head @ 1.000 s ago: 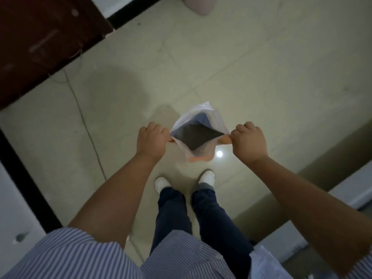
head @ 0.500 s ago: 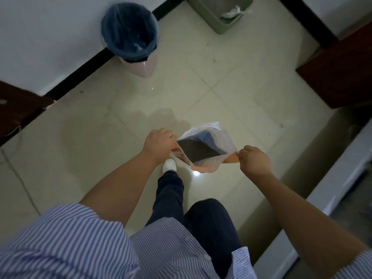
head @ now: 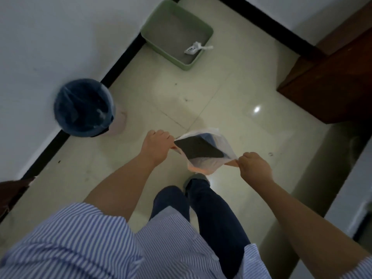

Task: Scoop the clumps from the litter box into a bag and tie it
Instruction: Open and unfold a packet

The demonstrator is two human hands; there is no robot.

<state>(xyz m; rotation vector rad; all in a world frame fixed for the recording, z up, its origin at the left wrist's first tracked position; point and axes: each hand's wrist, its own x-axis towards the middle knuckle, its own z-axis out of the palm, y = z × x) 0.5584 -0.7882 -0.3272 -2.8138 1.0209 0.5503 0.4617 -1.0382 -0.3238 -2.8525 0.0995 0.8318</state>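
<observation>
- The bag (head: pixel 207 156) is held in the air in front of the person, above the floor (head: pixel 231 109). The left hand (head: pixel 156 144) pinches one side of its mouth, and the right hand (head: pixel 254 165) pinches the opposite side, so both hands grasp the bag and pull the mouth open.
- The bag looks like thin plastic film, pale with an orange edge. I judge it very light and soft, with no shape of its own; it will close again if one side is let go.
- Such film is probably slippery, so the best hold is at the rim, with the edge folded between thumb and finger.
- The litter box (head: pixel 177 35), green, stands on the floor by the wall, well apart from the bag. A white scoop (head: pixel 194 49) lies inside it on the grey litter.
- The scoop seems stiff and light; its handle (head: pixel 207 47), resting on the box rim, is the place to take it.
- Clumps will add weight, so the thin bag may stretch.
</observation>
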